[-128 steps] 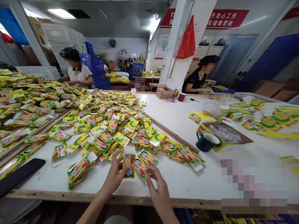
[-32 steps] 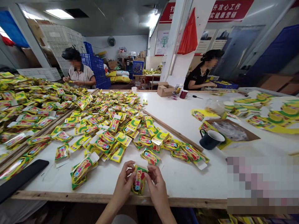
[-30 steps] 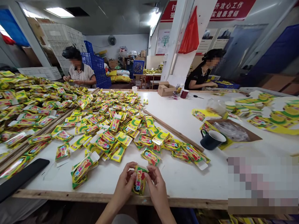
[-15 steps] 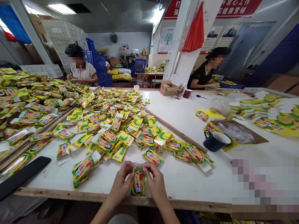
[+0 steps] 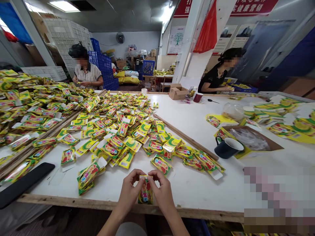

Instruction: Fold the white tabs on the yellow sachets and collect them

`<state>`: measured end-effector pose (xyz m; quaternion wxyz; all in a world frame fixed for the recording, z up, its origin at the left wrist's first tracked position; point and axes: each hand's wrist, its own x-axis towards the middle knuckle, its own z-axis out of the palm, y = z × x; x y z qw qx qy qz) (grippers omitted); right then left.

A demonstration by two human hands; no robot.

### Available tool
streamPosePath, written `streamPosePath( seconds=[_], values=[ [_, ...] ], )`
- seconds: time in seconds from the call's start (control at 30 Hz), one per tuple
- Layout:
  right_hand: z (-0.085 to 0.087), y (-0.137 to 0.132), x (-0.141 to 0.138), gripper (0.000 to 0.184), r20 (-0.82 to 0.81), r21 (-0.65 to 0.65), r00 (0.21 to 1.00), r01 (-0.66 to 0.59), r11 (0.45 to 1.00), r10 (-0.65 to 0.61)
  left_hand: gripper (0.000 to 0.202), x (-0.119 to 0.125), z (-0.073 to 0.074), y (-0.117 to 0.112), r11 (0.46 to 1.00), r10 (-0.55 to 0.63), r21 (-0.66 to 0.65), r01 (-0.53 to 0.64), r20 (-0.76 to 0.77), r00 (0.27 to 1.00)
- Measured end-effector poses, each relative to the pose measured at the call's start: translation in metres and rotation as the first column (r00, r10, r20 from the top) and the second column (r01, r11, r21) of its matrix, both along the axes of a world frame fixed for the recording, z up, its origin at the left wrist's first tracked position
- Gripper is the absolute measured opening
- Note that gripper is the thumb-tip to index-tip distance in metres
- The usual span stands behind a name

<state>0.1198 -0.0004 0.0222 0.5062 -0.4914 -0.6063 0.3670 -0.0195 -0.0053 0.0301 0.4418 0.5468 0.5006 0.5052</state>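
Observation:
Near the table's front edge, a small yellow-green printed carton (image 5: 145, 194) stands or lies between my hands, its lettered face towards me. My left hand (image 5: 131, 188) pinches the carton's top from the left, thumb on the front and fingers curled behind. From the right, my right hand (image 5: 161, 188) grips the same top end, thumb close to the other thumb. The fingers hide most of the top flap. Just beyond them lies another carton (image 5: 161, 164), and a stacked pair of cartons (image 5: 88, 177) sits to the left.
A big heap of cartons (image 5: 115, 144) spreads over the white table (image 5: 197, 186). Wooden strips (image 5: 184, 136) cross it. A dark mug (image 5: 227, 148) stands by an opened box (image 5: 256, 137) at right; a black phone-like slab (image 5: 27, 185) lies left. Two people (image 5: 87, 73) work across the table.
My thumbs have moved up and inward over the carton's top, and the pale flap that showed between my fingers is now mostly covered. The camera view has shifted slightly.

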Motion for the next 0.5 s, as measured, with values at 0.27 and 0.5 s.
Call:
streamPosePath(
  seconds=[0.27,0.5],
  values=[
    [-0.001,-0.004,0.006,0.022,-0.091,-0.082,0.995,-0.034,0.996,0.027,0.021,-0.005,-0.012,0.0,0.998,-0.027,-0.054,0.03,0.055,0.998],
    [-0.002,-0.012,-0.003,0.028,-0.143,-0.098,0.988,-0.065,0.993,0.05,0.018,-0.009,-0.013,-0.005,0.995,-0.093,0.026,0.094,-0.012,0.996]
  ],
)
